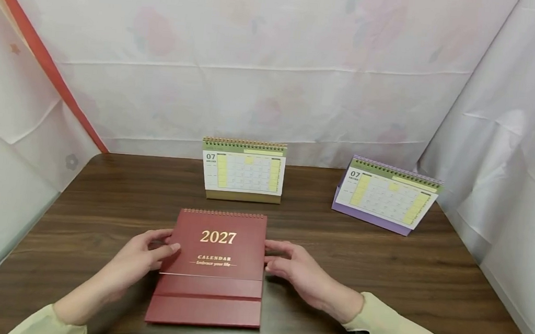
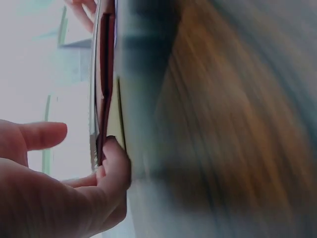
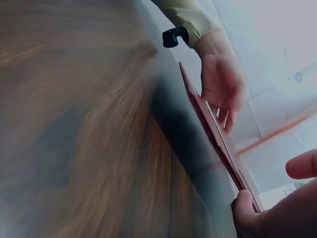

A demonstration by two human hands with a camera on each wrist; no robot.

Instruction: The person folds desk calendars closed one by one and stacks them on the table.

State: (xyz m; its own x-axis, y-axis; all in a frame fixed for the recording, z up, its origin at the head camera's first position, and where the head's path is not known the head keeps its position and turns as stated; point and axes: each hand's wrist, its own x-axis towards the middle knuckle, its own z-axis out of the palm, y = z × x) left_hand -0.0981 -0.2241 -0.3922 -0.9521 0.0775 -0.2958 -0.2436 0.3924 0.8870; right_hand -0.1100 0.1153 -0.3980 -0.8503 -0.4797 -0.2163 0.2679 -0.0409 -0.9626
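A dark red desk calendar [image 1: 217,255] with gold "2027" lettering lies nearly flat between both hands, its spiral binding along the far edge. On its left edge is my left hand [image 1: 140,254]. The left wrist view shows the fingers [image 2: 116,161] curled around that edge, while the thumb stands off the cover. My right hand [image 1: 301,272] holds the opposite edge. Seen from the right wrist, a fingertip [image 3: 243,202] meets the underside near the spiral, with the thumb apart above. A dark gap shows under the calendar in both wrist views.
Behind it stands a tan-based desk calendar [image 1: 245,170] opened to 07. A purple-based calendar [image 1: 388,195], also at 07, stands angled at the back right. The dark wooden table [image 1: 119,197] is bordered by pale curtains [image 1: 265,72] at the back and sides.
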